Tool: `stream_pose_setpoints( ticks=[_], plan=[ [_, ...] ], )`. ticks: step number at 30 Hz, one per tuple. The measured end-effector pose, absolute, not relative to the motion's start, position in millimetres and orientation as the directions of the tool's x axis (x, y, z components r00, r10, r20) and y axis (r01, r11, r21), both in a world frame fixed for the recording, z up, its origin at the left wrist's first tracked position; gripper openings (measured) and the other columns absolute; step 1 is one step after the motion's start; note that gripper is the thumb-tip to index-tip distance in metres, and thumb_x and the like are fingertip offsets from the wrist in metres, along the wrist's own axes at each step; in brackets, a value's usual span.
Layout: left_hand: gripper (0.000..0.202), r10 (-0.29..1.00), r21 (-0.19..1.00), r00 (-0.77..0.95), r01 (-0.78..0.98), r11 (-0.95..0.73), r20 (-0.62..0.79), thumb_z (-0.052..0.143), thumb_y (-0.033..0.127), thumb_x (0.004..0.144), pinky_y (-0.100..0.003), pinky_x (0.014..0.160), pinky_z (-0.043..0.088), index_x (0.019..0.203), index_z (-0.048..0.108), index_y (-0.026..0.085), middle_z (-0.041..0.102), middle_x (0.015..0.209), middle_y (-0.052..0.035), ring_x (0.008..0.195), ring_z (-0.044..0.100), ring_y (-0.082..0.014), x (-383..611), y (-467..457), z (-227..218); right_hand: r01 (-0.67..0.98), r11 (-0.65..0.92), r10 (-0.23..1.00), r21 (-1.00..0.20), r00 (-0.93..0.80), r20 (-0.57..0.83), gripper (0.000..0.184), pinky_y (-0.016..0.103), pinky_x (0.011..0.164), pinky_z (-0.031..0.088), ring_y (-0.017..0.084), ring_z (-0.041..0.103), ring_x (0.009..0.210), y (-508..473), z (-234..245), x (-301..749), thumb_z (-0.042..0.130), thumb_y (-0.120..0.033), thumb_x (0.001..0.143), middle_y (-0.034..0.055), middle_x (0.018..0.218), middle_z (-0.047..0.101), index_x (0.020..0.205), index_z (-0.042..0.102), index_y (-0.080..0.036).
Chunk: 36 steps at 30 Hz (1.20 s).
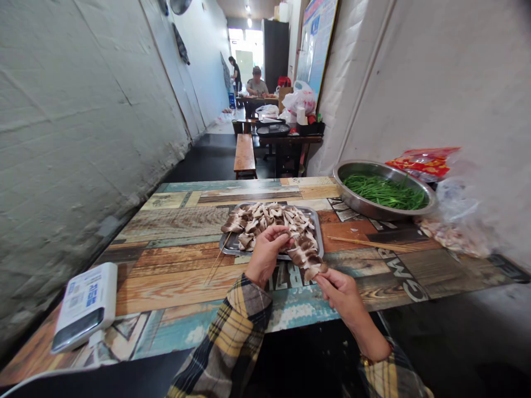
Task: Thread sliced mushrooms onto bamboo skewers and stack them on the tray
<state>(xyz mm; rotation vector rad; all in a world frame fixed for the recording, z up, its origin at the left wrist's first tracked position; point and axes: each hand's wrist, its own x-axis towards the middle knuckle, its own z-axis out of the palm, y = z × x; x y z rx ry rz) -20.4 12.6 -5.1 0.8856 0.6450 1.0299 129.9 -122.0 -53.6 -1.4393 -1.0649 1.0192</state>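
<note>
I have one mushroom skewer [307, 258] in hand, slanting above the near edge of the worktop [166, 276] just in front of the tray. My right hand [342, 293] holds its lower end with the fingers closed around the stick, and my left hand [265, 251] has its fingers pinched together on the topmost slices. There are two metal containers. The flat rectangular tray [318, 232] is heaped with sliced mushroom pieces [265, 216], too many and too overlapped to count. The round steel bowl [346, 172] at the far right holds a bed of green stalks [384, 191]. Thin bare bamboo sticks [216, 262], at least two, lie off the tray's left corner, and what looks like one more stick [369, 244] lies to its right. Two plastic bags sit by the wall, one red [423, 160] and one clear [456, 226]. One white device [85, 304] rests at the near left.
</note>
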Motion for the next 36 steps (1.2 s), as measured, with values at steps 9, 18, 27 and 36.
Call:
stream_pose_setpoints(
  ticks=[9, 18, 27, 36],
  plan=[
    [0.023, 0.927, 0.879, 0.373, -0.428, 0.209, -0.039, 0.076, 0.022, 0.062, -0.019, 0.058, 0.045, 0.079, 0.063, 0.014, 0.065, 0.071, 0.0, 0.063, 0.063, -0.0105, -19.5, 13.7, -7.5, 0.08, -0.075, 0.969, -0.994, 0.241, -0.054, 0.042, 0.018, 0.036, 0.023, 0.005, 0.032, 0.035, -121.7, -55.2, 130.8, 0.06, -0.052, 0.081, -0.0059, 0.046, 0.044, 0.088, 0.071, -0.013],
    [0.022, 0.924, 0.88, 0.38, -0.429, 0.204, -0.029, 0.076, 0.021, 0.062, -0.021, 0.061, 0.045, 0.078, 0.061, 0.015, 0.065, 0.072, 0.0003, 0.063, 0.063, -0.0105, -18.8, 12.5, -7.2, 0.088, -0.076, 0.967, -0.993, 0.249, -0.052, 0.041, 0.018, 0.037, 0.024, 0.006, 0.033, 0.036, -122.2, -53.9, 130.5, 0.06, -0.051, 0.081, -0.0063, 0.046, 0.044, 0.089, 0.072, -0.013],
    [0.02, 0.92, 0.89, 0.39, -0.411, 0.199, -0.025, 0.075, 0.02, 0.062, -0.022, 0.064, 0.045, 0.074, 0.06, 0.015, 0.066, 0.071, 0.0002, 0.061, 0.06, -0.0092, -16.8, 10.3, -7.8, 0.084, -0.056, 0.961, -0.995, 0.274, -0.031, 0.04, 0.019, 0.037, 0.024, 0.006, 0.034, 0.036, -122.6, -55.9, 130.0, 0.06, -0.051, 0.082, -0.0055, 0.047, 0.044, 0.09, 0.072, -0.013],
    [0.014, 0.92, 0.937, 0.389, -0.338, 0.089, 0.053, 0.072, 0.02, 0.064, -0.021, 0.06, 0.042, 0.072, 0.062, 0.015, 0.064, 0.066, 0.0006, 0.06, 0.057, -0.0094, -15.2, 9.0, -8.7, 0.071, -0.059, 0.957, -0.996, 0.289, -0.036, 0.037, 0.018, 0.036, 0.022, 0.005, 0.033, 0.035, -122.2, -58.8, 130.9, 0.06, -0.049, 0.082, -0.0061, 0.046, 0.044, 0.087, 0.07, -0.014]
  ],
)
